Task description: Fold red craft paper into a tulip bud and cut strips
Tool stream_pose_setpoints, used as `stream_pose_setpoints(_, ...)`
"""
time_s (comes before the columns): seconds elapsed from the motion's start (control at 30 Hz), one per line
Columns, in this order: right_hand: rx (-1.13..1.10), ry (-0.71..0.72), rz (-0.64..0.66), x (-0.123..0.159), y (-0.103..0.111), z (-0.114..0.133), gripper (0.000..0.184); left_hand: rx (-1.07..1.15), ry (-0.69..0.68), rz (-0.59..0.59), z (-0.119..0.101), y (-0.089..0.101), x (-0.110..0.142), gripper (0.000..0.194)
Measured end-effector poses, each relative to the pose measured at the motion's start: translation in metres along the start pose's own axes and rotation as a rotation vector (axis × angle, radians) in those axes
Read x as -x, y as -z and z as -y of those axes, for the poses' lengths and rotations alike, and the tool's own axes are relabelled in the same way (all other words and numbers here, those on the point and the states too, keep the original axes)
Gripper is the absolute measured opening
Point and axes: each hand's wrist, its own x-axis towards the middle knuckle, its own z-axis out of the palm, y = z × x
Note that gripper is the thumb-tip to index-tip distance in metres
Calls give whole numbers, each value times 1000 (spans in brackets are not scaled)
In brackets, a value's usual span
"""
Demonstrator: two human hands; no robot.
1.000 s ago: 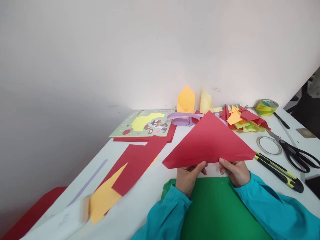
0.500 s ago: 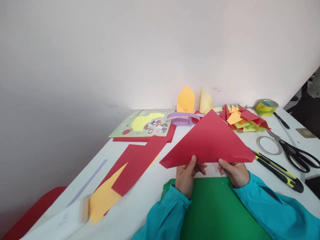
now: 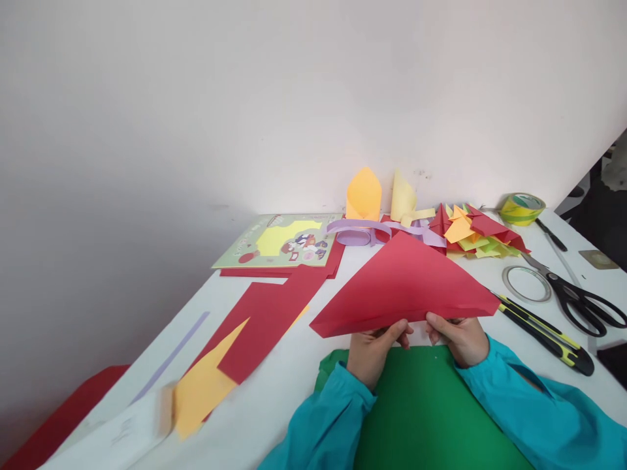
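A red paper folded into a triangle (image 3: 401, 284) is held up above the table by both hands at its lower edge. My left hand (image 3: 373, 349) pinches the edge near the middle, fingers closed on the paper. Just to the right of it, my right hand (image 3: 458, 337) grips the same edge. The triangle leans back, its tip pointing away from me. Both arms wear teal sleeves. A green sheet (image 3: 421, 411) lies flat on the table under my hands.
Red sheets (image 3: 267, 316) and a yellow sheet (image 3: 200, 391) lie at left, a picture booklet (image 3: 279, 240) behind them. Folded paper pieces (image 3: 470, 234), a purple strip (image 3: 360, 230), tape rolls (image 3: 522, 207), scissors (image 3: 575, 297) and a utility knife (image 3: 543, 329) lie at right.
The triangle has tilted back and flattened, its tip dropping lower. My left thumb has slid down from the paper's face to its lower edge.
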Motion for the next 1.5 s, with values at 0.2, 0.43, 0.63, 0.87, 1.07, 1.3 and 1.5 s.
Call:
stream_pose_setpoints(0.2,48,33,-15,1,-1,-1,32,105,50,-18,-3,-2,-1,32)
stream_pose_setpoints(0.43,16,27,-3,-1,1,-3,31,172,50,-40,-3,0,-2,39)
stream_pose_setpoints(0.63,54,94,170,3,-3,4,29,15,-26,25,-5,-8,4,25)
stream_pose_setpoints(0.87,-2,102,227,6,-6,-5,30,-123,-106,149,-11,-13,10,24)
stream_pose_setpoints(1.07,-143,-20,107,6,-7,-13,38,-119,-83,89,-8,-13,10,22)
stream_pose_setpoints(1.3,-260,-94,43,2,-11,-9,50,-105,-72,52,-1,-8,8,22)
stream_pose_setpoints(1.5,-86,41,24,1,-4,-10,32,-137,-67,-40,-2,-6,8,23)
